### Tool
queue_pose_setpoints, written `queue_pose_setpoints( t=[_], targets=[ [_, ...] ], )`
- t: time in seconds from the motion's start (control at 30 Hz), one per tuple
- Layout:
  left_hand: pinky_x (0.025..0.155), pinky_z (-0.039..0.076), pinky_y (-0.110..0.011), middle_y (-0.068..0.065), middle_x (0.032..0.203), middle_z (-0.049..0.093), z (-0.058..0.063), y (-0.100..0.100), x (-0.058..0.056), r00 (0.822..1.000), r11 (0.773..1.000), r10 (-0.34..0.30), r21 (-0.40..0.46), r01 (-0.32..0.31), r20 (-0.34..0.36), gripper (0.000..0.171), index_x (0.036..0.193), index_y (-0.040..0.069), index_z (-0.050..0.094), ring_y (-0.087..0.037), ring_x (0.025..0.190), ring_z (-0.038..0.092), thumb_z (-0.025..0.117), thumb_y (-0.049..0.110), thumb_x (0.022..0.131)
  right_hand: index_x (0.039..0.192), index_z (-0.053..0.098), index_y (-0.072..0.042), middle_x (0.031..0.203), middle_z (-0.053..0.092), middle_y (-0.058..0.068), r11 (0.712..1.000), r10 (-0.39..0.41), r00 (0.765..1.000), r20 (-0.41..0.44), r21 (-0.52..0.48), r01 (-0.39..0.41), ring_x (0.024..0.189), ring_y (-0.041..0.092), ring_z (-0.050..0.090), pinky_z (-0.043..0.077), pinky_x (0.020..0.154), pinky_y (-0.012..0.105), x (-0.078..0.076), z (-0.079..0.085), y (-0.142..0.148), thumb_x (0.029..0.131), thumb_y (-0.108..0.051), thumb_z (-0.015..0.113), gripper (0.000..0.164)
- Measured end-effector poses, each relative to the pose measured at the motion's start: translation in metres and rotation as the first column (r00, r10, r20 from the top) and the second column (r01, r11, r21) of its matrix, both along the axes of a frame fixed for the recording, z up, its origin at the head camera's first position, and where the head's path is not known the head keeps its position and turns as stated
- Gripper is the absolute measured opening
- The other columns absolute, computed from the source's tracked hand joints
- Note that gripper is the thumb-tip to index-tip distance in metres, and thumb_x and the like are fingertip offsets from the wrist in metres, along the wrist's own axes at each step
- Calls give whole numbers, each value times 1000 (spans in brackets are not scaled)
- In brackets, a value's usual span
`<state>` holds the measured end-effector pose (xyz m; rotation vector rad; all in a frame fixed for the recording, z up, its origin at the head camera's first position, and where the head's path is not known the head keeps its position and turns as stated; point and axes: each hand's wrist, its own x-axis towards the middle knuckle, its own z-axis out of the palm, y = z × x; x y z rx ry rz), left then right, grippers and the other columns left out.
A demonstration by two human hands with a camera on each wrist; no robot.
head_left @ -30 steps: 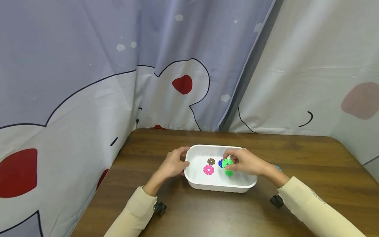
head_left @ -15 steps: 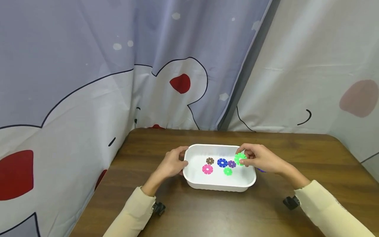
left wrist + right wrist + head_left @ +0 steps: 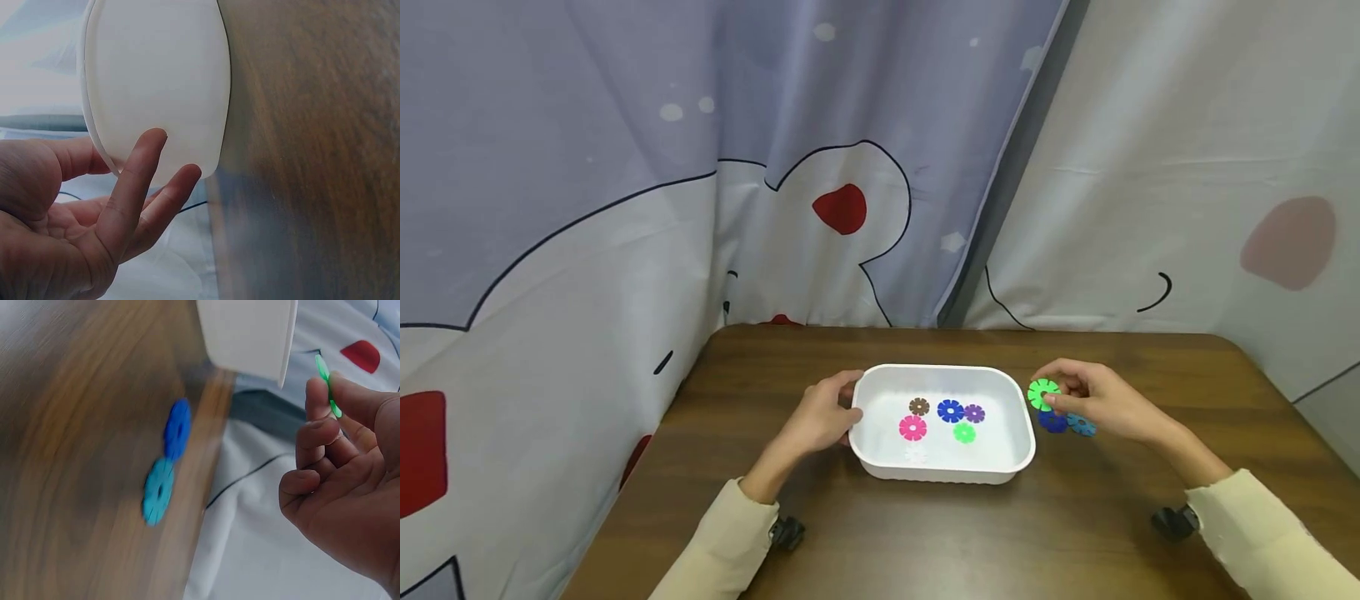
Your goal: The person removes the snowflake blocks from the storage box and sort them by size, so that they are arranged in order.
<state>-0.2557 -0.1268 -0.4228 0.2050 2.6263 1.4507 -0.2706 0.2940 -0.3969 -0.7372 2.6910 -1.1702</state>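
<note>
Green disc (image 3: pixel 1040 389), notched around its edge, is in my right hand (image 3: pixel 1097 400), just off the right end of the white tray (image 3: pixel 940 473) and raised above the bench (image 3: pixel 940 537). Well to the left of the tray, beyond the bench's edge, hangs a patterned curtain (image 3: pixel 572 275). At the tray's left end, my left hand (image 3: pixel 816 417) is partly closed on the edge, thumb over the rim, fingers against the outer wall. Inside the tray, left of its middle, lie a brown disc (image 3: pixel 913 407) and a pink disc (image 3: pixel 906 430), the pink one nearer me. Close to the tray's middle is a blue disc (image 3: pixel 950 403); a small green disc (image 3: pixel 964 434) lies nearer the tray's front side, and a purple disc (image 3: pixel 974 408) sits to the right of the blue one. Right of the tray, my right hand pinches its piece between thumb and fingertip, other fingers curled inward. On the bench beside that same tray end lie a dark blue disc (image 3: pixel 1052 425) and, farther right, a light blue disc (image 3: pixel 1082 426).
</note>
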Motion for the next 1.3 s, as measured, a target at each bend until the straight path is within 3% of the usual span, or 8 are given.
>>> queue_pose_setpoints(
  t=[0.3,0.53,0.9,1.17,1.3],
  targets=[
    [53,64,-34,-30,127,69,0,-3,2,1000,1000,11,-11,-11,-1,61,152,-1,52,-28,71,75,66,-6,93,123,65,0,77,62,5,999,-34,999,28,-25,35,65,10,53,46,57,24,2,-11,30,101,-10,71,25],
    [53,64,-35,-30,126,70,-1,-4,3,1000,1000,10,-7,-10,-2,62,152,-2,52,-24,69,74,66,-7,92,121,64,0,75,64,6,997,-83,996,27,-1,83,65,7,51,42,55,24,3,-24,53,100,-9,72,23],
    [53,64,-35,-29,126,70,-2,-1,-1,1000,1000,-5,-15,4,-9,62,153,-2,51,-27,69,74,66,-6,92,124,68,1,82,71,7,993,-108,994,15,56,107,75,15,67,55,64,25,4,-34,86,101,-4,68,23],
    [52,64,-36,-30,126,70,-1,-2,0,1000,1000,-6,-5,6,-10,62,152,-2,51,-27,70,75,65,-6,92,120,63,3,76,64,5,980,-175,984,33,97,172,65,8,52,41,56,23,3,-43,94,101,-6,68,21],
    [52,64,-35,-30,126,70,-1,-2,0,1000,1000,-3,-3,3,-9,62,152,-2,52,-27,69,75,65,-6,91,120,63,2,76,63,5,977,-188,981,36,110,183,64,7,49,40,56,23,4,-44,97,102,-6,68,20]
  ],
)
